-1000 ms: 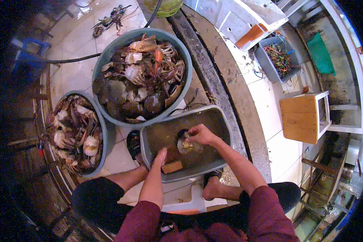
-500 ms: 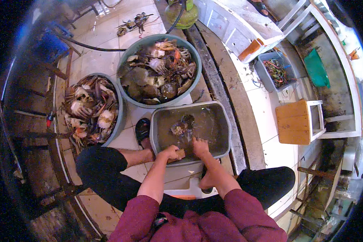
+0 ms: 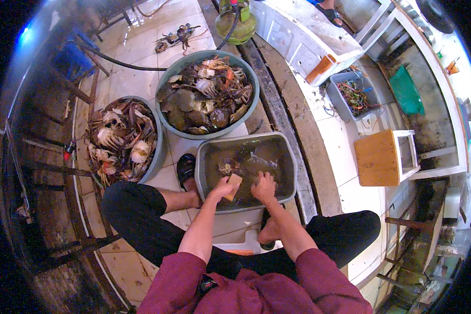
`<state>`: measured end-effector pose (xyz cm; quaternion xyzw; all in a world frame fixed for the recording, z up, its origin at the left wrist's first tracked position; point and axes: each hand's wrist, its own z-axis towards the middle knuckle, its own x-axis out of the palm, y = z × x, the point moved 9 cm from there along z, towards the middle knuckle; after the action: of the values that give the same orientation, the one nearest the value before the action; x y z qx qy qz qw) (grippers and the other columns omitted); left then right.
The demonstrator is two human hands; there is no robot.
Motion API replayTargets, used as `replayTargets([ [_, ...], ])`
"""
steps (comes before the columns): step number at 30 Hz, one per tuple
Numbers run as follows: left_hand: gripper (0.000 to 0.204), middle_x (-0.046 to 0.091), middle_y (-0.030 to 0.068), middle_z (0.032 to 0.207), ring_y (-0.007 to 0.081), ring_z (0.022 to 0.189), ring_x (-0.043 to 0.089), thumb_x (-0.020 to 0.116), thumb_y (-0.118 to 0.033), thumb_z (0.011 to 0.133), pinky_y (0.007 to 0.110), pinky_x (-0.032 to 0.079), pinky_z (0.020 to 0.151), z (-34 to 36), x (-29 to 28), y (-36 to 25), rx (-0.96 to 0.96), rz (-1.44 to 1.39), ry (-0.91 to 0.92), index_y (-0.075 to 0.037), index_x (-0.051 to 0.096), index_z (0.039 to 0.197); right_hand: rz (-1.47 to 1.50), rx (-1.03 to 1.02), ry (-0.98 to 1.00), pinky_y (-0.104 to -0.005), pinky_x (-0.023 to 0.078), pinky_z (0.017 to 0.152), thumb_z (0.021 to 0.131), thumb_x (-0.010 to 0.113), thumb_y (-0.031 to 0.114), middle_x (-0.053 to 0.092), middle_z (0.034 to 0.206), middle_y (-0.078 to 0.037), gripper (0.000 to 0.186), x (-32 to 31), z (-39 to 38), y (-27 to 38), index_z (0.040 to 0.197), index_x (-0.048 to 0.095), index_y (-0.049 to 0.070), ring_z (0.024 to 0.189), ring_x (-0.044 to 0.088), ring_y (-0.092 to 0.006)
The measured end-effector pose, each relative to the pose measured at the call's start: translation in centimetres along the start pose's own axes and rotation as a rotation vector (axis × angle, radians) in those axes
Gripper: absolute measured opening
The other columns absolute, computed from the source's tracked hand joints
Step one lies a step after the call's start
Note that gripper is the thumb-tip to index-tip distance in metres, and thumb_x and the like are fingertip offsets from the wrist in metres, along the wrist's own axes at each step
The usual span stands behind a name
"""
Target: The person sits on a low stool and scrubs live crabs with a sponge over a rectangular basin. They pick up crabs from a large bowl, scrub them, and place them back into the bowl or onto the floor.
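A grey rectangular basin [image 3: 292,157] of murky brown water stands in front of me. My left hand [image 3: 222,188] grips a tan rectangular block [image 3: 234,187], perhaps a scrubbing brush or sponge, above the basin's near left part. A crab [image 3: 227,167] shows partly at the water's surface just beyond it. To the right, my right hand [image 3: 264,187] dips its bent fingers to the water. They look closed, but the murk hides what they hold, if anything. Pale streaks mark the water beyond those fingers.
A round tub [image 3: 160,78] heaped with crabs stands beyond the basin; another crab-filled tub [image 3: 159,152] is at left. A few crabs [image 3: 177,38] lie on the tiles. A green gas cylinder [image 3: 236,26], a wooden stool [image 3: 375,158] and a grey crate [image 3: 345,107] stand around.
My left hand has lifted the tan block up and inward from the basin's near rim. My right hand has shifted slightly to the right, and the crab shows farther left in the water.
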<state>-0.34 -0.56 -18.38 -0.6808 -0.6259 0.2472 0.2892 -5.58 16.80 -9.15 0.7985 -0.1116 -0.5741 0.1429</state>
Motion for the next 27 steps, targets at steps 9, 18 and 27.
replayTargets([
  [9,0.041,0.061,0.0067,0.105,0.02,0.091,0.059,0.05,-0.035,0.089,0.037,0.049,0.075,-2.1,3.2,-3.4,-0.116,-0.482,0.098,-0.008,0.056,0.119,0.666,0.289,0.246,-0.0371,0.049,0.079,0.073,0.074,0.038,0.064,0.098,-0.012,0.06,3.5,1.1,-1.1,0.117,0.056,0.0,0.089,0.062,-0.0238],
  [18,0.038,0.059,0.0109,0.118,0.0235,0.097,0.061,0.052,-0.03,0.089,0.038,0.051,0.082,0.6,-2.2,1.2,-0.152,-0.746,-0.336,-0.006,0.051,0.119,0.932,0.432,-0.135,-0.0315,0.043,0.043,0.074,0.076,0.01,0.057,0.075,-0.005,0.04,7.6,10.6,-8.5,0.099,0.045,0.004,0.053,0.054,-0.0141],
  [27,0.049,0.059,0.01,0.106,0.0233,0.086,0.06,0.063,-0.043,0.085,0.037,0.05,0.072,4.8,5.4,-1.9,-0.324,-1.054,-0.15,-0.011,0.048,0.119,1.188,0.542,-0.267,-0.034,0.045,0.044,0.072,0.068,-0.004,0.058,0.075,-0.007,0.038,8.2,12.1,-8.4,0.102,0.048,0.005,0.053,0.056,-0.0166],
])
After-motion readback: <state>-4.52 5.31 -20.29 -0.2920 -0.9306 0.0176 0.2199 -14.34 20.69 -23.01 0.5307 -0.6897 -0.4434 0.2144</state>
